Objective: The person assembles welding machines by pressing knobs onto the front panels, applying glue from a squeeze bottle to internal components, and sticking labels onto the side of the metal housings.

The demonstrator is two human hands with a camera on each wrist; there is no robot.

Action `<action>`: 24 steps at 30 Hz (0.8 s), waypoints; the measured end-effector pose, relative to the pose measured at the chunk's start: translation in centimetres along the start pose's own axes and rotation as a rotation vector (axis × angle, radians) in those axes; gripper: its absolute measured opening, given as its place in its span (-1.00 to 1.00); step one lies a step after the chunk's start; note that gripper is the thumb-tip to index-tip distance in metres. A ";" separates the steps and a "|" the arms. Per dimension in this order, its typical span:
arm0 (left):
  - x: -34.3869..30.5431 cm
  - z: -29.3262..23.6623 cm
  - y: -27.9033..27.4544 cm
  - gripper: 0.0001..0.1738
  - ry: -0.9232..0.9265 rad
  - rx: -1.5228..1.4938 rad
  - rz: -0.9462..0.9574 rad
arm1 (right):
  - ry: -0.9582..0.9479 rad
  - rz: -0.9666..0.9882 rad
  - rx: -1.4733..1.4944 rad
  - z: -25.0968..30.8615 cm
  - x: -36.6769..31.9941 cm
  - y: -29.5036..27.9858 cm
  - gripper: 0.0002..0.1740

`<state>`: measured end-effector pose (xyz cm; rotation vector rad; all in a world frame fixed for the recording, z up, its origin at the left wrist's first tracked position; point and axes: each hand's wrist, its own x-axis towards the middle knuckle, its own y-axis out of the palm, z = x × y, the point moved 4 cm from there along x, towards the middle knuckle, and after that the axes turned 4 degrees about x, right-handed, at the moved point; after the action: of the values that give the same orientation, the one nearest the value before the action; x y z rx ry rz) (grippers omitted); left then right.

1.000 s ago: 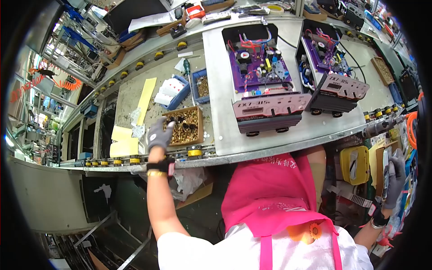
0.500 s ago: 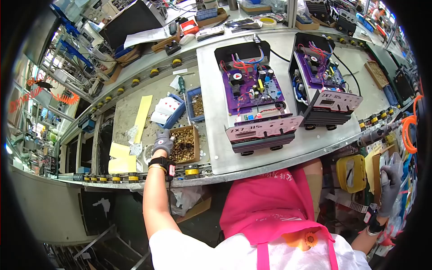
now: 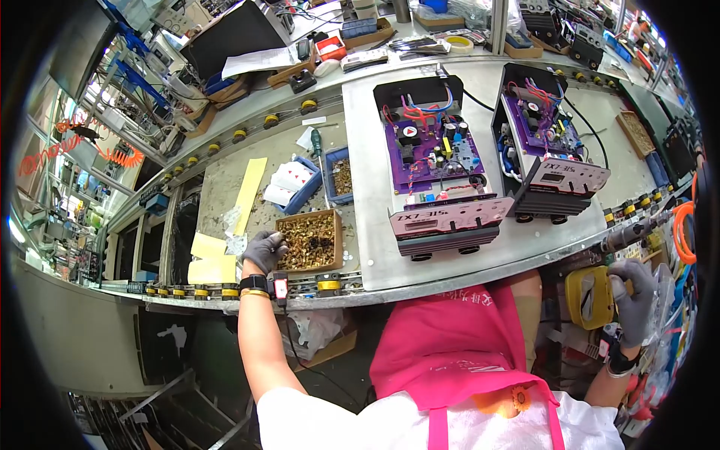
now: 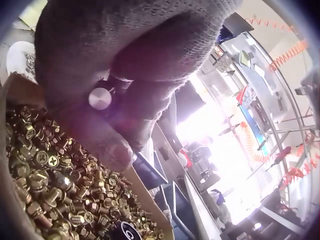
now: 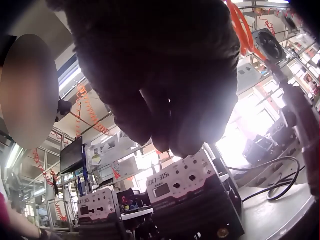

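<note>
My gloved left hand [image 3: 262,251] is at the left edge of a cardboard box of brass-coloured screws [image 3: 309,241]. Its curled fingers pinch a small part with a round silver face [image 4: 100,98]; the rest of that part is hidden in the glove. Among the screws lie some dark pieces, one a black round piece with a pale ring [image 4: 129,231]. On the right, my gloved right hand [image 3: 634,300] hangs off the bench beside a yellow container [image 3: 589,298], fingers loosely bent and nothing visible in them.
Two ZX7-315 machines with bare purple circuit boards, a nearer one [image 3: 450,221] and a farther one [image 3: 566,176], stand on a metal plate [image 3: 364,150]. Blue bins [image 3: 339,176], a screwdriver [image 3: 316,142] and yellow paper strips [image 3: 251,195] lie left. An orange hose [image 3: 684,232] hangs right.
My left hand went down to the box's left side and now pinches a small part at its left edge. My right hand has moved up and left, away from the plastic bags toward the yellow container.
</note>
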<state>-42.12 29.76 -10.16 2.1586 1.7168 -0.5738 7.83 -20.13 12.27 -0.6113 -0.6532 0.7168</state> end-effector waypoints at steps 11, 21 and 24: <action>-21.7 -3.5 21.4 -0.72 0.031 -0.274 0.685 | -0.347 0.356 0.365 7.6 2.7 10.2 -0.57; -26.4 1.9 35.8 -0.59 -0.334 -0.309 1.294 | -0.400 0.499 0.635 5.2 0.7 12.4 -0.53; -27.1 2.9 38.0 -0.62 -0.353 -0.353 1.193 | -0.349 0.371 0.548 3.8 0.3 10.3 -0.59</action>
<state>-10.74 -3.02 0.93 2.1581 0.1628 -0.2364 1.28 -12.69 7.62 -0.0927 -0.6302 1.3132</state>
